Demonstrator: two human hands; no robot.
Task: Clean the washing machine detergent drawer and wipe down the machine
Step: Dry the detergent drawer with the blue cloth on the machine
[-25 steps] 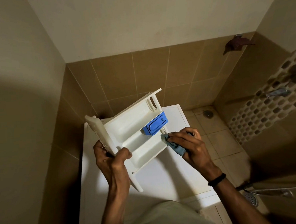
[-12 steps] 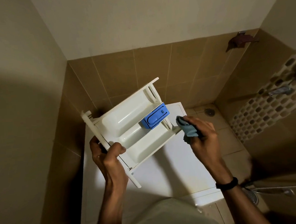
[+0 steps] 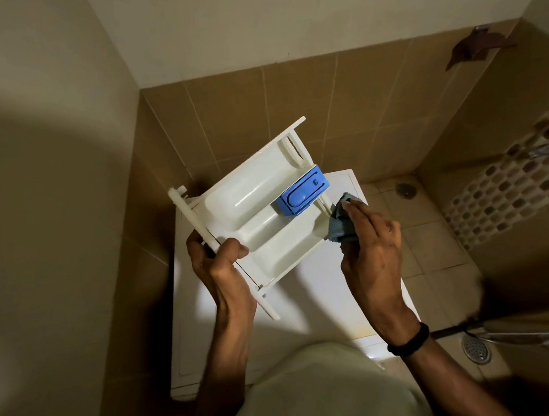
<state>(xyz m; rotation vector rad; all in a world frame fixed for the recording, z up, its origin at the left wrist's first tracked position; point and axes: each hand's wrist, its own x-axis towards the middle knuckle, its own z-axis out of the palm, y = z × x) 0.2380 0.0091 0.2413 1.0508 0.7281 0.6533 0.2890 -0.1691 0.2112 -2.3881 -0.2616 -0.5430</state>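
Hands as labelled: my left hand (image 3: 219, 269) grips the white detergent drawer (image 3: 257, 209) by its front panel, holding it in the air above the rear edge of the washing machine top (image 3: 320, 301). My right hand (image 3: 371, 243) holds a bunched blue cloth (image 3: 340, 224). Within the last second the cloth has left the near compartment and now presses on the drawer's rear end, near the blue siphon cap (image 3: 301, 197). I judge the wiping has reached the outer walls, with the machine not yet wiped.

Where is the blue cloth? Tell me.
Head view, right of centre: the right hand holds the blue cloth against the detergent drawer, beside its blue insert.
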